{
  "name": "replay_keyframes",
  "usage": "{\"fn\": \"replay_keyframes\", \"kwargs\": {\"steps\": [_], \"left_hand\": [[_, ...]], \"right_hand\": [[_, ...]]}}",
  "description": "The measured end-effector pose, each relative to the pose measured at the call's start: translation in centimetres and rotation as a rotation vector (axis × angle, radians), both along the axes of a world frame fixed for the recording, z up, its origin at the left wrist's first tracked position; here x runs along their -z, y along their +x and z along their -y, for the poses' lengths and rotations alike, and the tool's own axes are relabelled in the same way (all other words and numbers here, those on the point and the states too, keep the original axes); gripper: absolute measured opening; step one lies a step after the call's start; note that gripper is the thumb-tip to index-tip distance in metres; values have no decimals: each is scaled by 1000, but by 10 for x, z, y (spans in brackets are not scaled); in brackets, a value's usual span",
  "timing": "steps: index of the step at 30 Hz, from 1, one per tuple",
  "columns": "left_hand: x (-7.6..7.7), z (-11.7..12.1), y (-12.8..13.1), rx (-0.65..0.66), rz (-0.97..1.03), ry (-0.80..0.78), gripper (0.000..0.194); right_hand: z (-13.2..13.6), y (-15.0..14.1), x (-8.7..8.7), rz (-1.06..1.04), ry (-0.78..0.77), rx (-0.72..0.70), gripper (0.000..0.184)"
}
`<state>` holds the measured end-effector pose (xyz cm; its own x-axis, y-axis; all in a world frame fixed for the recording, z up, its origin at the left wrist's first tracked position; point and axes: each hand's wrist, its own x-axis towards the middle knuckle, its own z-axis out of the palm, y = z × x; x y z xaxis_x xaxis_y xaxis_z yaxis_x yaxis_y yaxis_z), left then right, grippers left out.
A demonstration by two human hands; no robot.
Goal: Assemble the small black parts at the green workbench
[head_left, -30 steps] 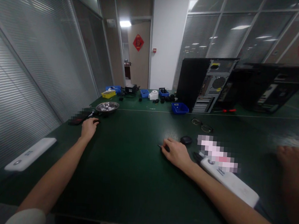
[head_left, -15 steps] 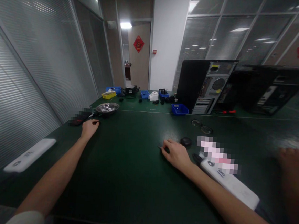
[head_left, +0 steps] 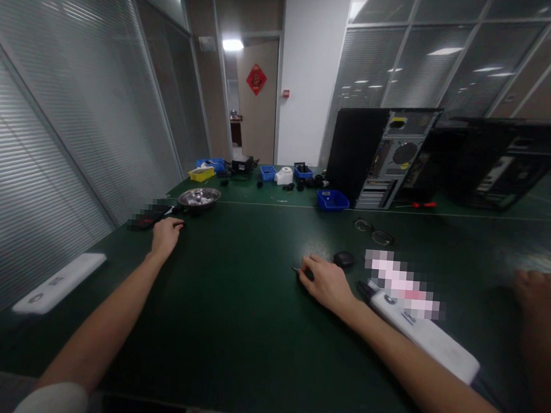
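Observation:
My left hand [head_left: 165, 235] rests on the green table [head_left: 236, 280] at the left, fingers curled together in a pinch. Something small and dark shows at its fingertips, too small to make out. Just beyond it stands a metal bowl [head_left: 200, 197] with small shiny pieces inside. Lying on the table right of centre, my right hand [head_left: 325, 282] is closed around a thin, dark, pointed object [head_left: 295, 269]; only its tip sticks out to the left. A black computer mouse [head_left: 344, 259] sits right beside this hand.
White power strips lie left [head_left: 59, 283] and right [head_left: 430, 336]. Glasses [head_left: 373, 232], a blue bin [head_left: 332, 200] and a computer tower [head_left: 379, 157] stand farther back. A blurred phone-like black item [head_left: 149, 217] is left. Another person's hand [head_left: 543, 291] rests at the right edge.
Both hands keep nearly the same place and grip. The whole view has shifted very slightly; the left fingers look a little more drawn together.

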<state>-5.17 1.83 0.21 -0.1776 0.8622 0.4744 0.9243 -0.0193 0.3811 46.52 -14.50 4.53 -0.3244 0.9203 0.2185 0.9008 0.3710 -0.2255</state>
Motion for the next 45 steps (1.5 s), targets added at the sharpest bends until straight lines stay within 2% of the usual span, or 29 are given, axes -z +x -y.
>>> {"fn": "replay_keyframes", "kwargs": {"steps": [13, 26, 40, 42, 45], "left_hand": [[-7, 9, 14, -25, -181, -19, 38], [-12, 14, 23, -65, -310, -74, 36], [-23, 22, 31, -163, -414, -89, 33], [-29, 26, 39, -125, -409, -78, 33], [-42, 32, 73, 50, -369, -31, 34]], "right_hand": [[-1, 1, 4, -10, 25, -15, 18], [2, -1, -3, -5, -6, -9, 18], [-1, 0, 3, 15, 14, -6, 16], [-1, 0, 3, 15, 15, -4, 16], [-1, -1, 4, 8, 12, -5, 16]]}}
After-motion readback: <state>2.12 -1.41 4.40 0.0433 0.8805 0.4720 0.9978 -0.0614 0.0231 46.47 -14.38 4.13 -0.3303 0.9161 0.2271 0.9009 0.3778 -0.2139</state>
